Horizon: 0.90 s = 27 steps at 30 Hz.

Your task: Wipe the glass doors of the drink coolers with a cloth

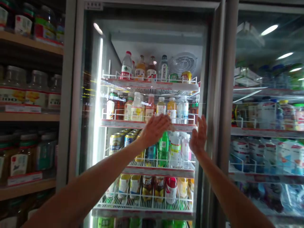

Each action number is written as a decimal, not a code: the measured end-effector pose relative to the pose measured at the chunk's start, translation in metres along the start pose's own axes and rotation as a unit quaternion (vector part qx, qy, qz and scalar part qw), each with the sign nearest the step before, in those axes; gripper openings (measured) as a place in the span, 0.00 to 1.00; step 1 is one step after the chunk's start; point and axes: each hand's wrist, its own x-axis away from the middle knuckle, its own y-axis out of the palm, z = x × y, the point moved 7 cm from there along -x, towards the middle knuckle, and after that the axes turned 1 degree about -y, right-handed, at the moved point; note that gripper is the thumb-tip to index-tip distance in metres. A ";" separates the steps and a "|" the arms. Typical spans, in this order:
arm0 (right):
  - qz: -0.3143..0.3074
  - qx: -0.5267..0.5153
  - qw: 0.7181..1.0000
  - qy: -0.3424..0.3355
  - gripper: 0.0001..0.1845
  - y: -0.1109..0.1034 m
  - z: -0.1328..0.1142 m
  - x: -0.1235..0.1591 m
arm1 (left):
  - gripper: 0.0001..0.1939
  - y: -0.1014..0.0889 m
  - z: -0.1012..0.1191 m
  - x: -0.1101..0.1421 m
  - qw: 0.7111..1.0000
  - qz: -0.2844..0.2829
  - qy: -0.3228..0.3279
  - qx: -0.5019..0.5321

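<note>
My left hand (156, 130) is raised in front of a lit drinks fridge (154, 172), fingers stretched out and pointing right, with nothing in it. It covers part of the fridge's middle shelves, near a green bottle (163, 148) and a clear bottle with a yellow-green label (175, 148). My right hand (199, 136) is held up by the right side of the fridge opening, close to the upright metal frame (217, 126). Its fingers point upward, apart from the thumb, and it holds nothing. Whether either hand touches the fridge, I cannot tell.
Juice bottles (136, 107) line the shelf behind my hands, with cans (115, 142) below. Another glass-fronted fridge (267, 133) stands at right, full of bottles. At left, wooden shelves (30, 117) hold jars and bottles.
</note>
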 end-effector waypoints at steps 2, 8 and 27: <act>-0.025 0.032 0.999 0.002 0.26 0.005 -0.006 0.006 | 0.22 0.003 0.030 0.022 0.988 -0.014 0.152 0.019; -0.088 0.065 0.993 -0.045 0.26 0.021 -0.042 0.015 | 0.23 -0.011 -0.033 0.037 0.997 0.046 -0.060 -0.013; -0.060 0.086 0.994 -0.002 0.21 0.063 -0.084 0.033 | 0.22 -0.020 -0.035 0.132 0.999 0.015 -0.024 -0.037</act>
